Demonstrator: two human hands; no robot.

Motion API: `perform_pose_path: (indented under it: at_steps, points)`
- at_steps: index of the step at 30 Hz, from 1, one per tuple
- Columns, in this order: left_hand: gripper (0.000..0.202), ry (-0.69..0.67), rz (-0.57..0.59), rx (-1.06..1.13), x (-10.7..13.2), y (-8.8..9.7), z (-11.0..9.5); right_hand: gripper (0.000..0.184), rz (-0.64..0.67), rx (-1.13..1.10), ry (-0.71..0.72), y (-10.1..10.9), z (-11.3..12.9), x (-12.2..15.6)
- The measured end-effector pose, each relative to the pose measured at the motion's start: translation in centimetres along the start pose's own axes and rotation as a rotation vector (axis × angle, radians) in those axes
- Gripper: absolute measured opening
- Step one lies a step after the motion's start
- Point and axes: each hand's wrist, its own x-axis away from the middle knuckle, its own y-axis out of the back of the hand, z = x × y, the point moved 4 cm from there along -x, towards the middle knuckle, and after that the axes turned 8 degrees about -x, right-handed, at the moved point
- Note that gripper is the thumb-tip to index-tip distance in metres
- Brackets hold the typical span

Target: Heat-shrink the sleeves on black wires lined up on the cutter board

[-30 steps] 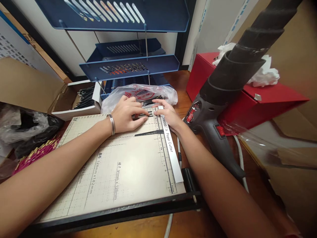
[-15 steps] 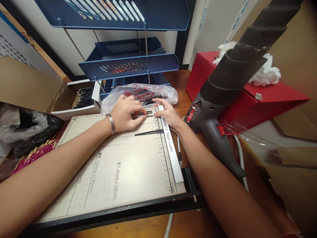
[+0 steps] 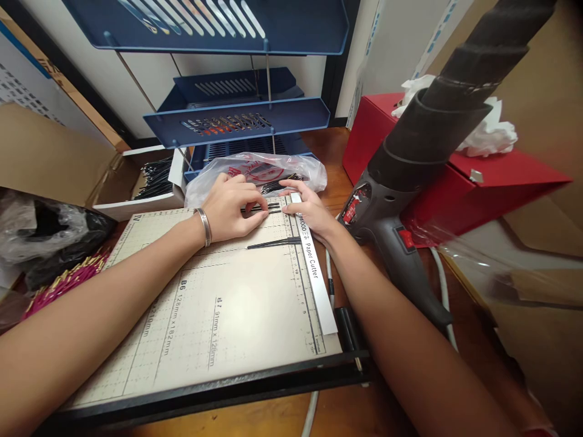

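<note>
On the cream grid board of a paper cutter (image 3: 255, 303), my left hand (image 3: 234, 209) is closed, thumb and fingertips together on thin black wires (image 3: 274, 208) that stick out to the right. My right hand (image 3: 312, 212) lies over the far end of the cutter's white guard bar (image 3: 316, 285). Its thumb and index finger are apart, the thumb tip close to the wire ends. A small bundle of black wires (image 3: 273, 243) lies on the board nearer to me, its right end against the bar.
Behind the board lies a clear plastic bag (image 3: 214, 176) with black wires, below a blue rack (image 3: 241, 121). A white box of black wires (image 3: 157, 176) stands left. A heat gun (image 3: 396, 200) and red box (image 3: 492, 188) stand right. Magenta wires (image 3: 68, 282) lie far left.
My left hand has shifted very slightly left. My right hand and the bundle on the board stay where they were.
</note>
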Motion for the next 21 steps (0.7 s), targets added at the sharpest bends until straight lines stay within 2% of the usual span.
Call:
perform_pose_path:
  at_steps: [11, 21]
  points:
    - [0.032, 0.040, 0.033, -0.009, -0.01, -0.05, 0.26, 0.072, 0.014, 0.019, 0.001, 0.11, -0.02, -0.12]
    - [0.029, 0.048, 0.039, -0.016, 0.04, -0.18, 0.37, 0.069, 0.005, 0.038, 0.012, 0.10, 0.15, 0.01]
